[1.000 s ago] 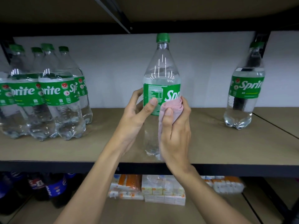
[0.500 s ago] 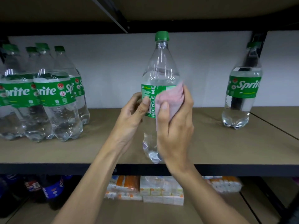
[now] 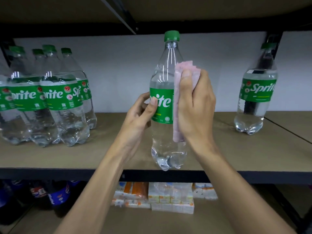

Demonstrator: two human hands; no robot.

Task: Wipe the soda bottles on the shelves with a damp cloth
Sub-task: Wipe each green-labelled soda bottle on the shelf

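Head view: the left hand point(image 3: 138, 115) has its grip curled round the Sprite bottle point(image 3: 162, 144), held over the shelf point(image 3: 236, 149). Just right of that grip, the right hand point(image 3: 195, 105) clasps the pink cloth point(image 3: 185, 69) against the bottle's shoulder. This bottle looks mid-wipe. Whether the grouped bottles point(image 3: 55, 98) far left or the lone bottle point(image 3: 256, 98) far right are done is unclear.

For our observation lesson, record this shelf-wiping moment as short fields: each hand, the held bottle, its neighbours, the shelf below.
Left: left hand grips the held Sprite bottle at its label
Right: right hand presses the pink cloth on its right side
Bottle: upright, green cap on
Neighbours: cluster of Sprite bottles left, single Sprite bottle right, on the shelf
Below: dark cola bottles left, packaged cartons centre
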